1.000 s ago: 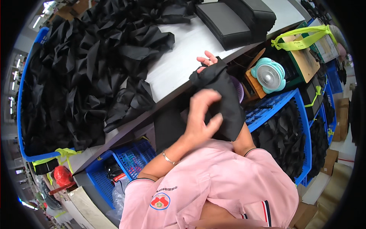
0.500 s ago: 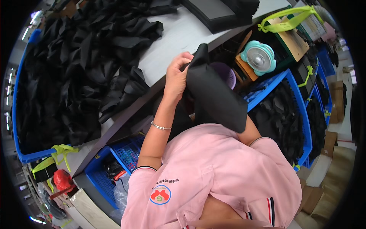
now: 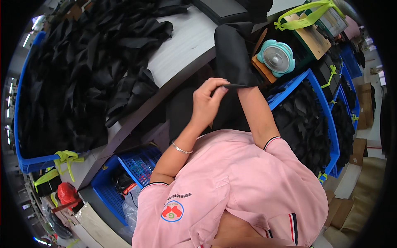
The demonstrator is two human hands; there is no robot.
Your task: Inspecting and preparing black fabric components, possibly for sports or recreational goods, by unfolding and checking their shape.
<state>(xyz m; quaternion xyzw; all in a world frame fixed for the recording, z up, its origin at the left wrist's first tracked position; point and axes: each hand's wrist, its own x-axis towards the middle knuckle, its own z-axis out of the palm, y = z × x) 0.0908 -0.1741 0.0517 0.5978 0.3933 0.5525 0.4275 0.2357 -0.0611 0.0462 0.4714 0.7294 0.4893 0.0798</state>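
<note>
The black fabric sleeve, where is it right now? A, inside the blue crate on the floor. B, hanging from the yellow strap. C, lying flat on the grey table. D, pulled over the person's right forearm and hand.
D: the black fabric sleeve covers the right hand and forearm, and the left hand pinches its lower hem near the right arm.

Left hand [image 3: 208,100] pinches the hem of a black fabric sleeve [image 3: 232,56] that covers the right hand, just off the grey table [image 3: 182,45] edge. Black fabric pile [image 3: 82,70] lies on the table.
</note>
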